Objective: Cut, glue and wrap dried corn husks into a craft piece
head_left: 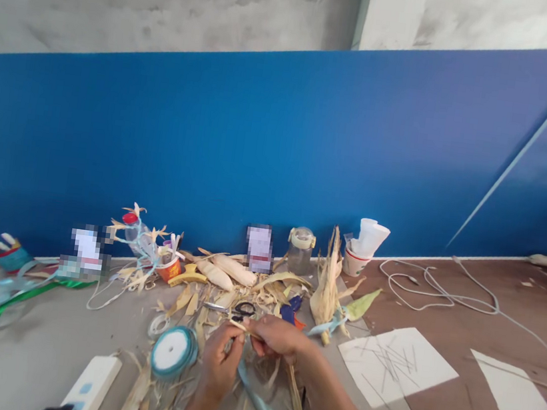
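Observation:
My left hand point(223, 354) is closed in a pinch low in the middle of the view. My right hand point(276, 336) is closed beside it, its fingers meeting the left ones. Between them runs a thin pale corn husk strip point(239, 325), mostly covered by the fingers. Just beyond the hands lie scissors point(244, 309) with black handles among dry corn husks point(232, 270). A roll of blue ribbon point(171, 351) is left of my left hand. A loose length of light blue ribbon point(260, 402) runs below both hands.
Along the blue partition point(221, 144) stand a phone point(258, 249), a clear jar point(300, 252), a husk bundle point(327, 289) and a paper cup point(356, 263). Thin wires lie on a white sheet point(396, 366) to the right. A power strip point(91, 388) is at front left.

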A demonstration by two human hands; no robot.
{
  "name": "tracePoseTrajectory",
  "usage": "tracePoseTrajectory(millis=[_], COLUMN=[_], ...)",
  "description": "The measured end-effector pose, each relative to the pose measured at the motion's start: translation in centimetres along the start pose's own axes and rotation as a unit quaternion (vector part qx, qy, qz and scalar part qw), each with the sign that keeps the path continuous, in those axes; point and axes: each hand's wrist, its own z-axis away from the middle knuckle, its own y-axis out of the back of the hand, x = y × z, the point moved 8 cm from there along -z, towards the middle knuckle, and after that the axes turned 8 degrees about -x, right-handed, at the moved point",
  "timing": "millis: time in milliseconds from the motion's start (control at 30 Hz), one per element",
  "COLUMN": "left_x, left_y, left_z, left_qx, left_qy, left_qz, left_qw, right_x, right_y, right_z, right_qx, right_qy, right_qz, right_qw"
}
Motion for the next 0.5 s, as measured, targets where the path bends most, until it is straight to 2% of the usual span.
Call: tracePoseTrajectory(millis=[167, 300, 400, 500], left_x=[-0.3, -2.0, -3.2, -3.7], left_y=[-0.2, 0.7, 1.3, 1.4], left_z=[0.1, 0.2, 0.2, 0.3], left_qx=[-0.009, 0.033, 0.063, 0.074], left_qy=[-0.012, 0.028, 0.059, 0.079], left_qz=[0.015, 0.026, 0.049, 0.065], left_qw=[1.0, 0.999, 0.995, 0.992], right_x=[-0.4, -0.2, -0.1, -0.4], right_y=[0.2, 1.5, 3.1, 3.9], right_z=[0.4, 1.2, 1.6, 1.7], right_qx=[-0.001, -0.003, 0.032, 0.097], right_qy=[0.026, 0.035, 0.047, 0.047], right_qz=[-0.026, -0.095, -0.146, -0.087], right_qw=[0.999, 0.995, 0.988, 0.99])
